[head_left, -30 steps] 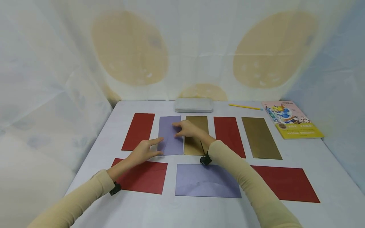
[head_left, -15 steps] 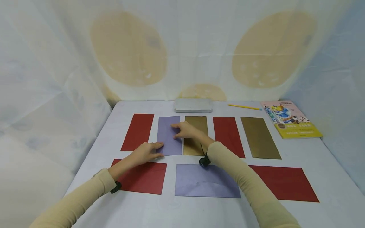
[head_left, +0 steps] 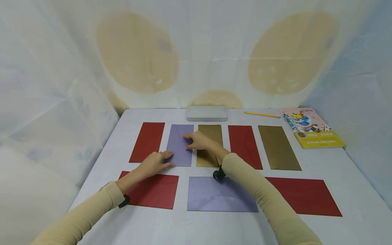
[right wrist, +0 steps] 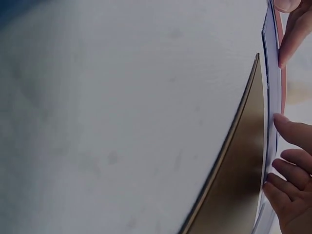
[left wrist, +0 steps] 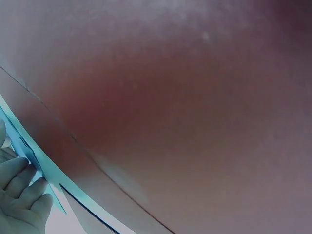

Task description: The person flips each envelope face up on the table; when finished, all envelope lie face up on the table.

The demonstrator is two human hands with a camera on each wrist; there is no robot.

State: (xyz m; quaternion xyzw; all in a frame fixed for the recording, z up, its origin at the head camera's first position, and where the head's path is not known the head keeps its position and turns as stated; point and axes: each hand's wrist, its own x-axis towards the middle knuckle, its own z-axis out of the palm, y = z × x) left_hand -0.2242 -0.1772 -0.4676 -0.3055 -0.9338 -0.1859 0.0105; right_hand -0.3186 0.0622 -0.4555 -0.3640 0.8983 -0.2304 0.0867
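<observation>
A flat lavender envelope (head_left: 180,149) lies upright in the far row, second from the left. My left hand (head_left: 154,163) touches its lower left edge, thumb and fingers spread. From the right, my right hand (head_left: 200,141) reaches over a gold envelope (head_left: 206,158), its fingertips resting on the lavender one. In the right wrist view, the fingers of my right hand (right wrist: 295,190) lie on the lavender paper, beside the gold envelope (right wrist: 234,170). The left wrist view shows only part of my left hand (left wrist: 22,195) at its lower left corner.
The far row also has red envelopes (head_left: 147,142) (head_left: 245,144) and a gold envelope (head_left: 279,148). Nearer lie a red envelope (head_left: 156,192), a lavender envelope (head_left: 211,195) and another red envelope (head_left: 309,195). Behind are a tin case (head_left: 207,113), a pencil (head_left: 261,114) and a book (head_left: 312,127).
The lavender envelope's lower end has shifted left, widening the gap to the gold envelope. My left hand has moved slightly down, then left; my right hand has stayed on the envelope.
</observation>
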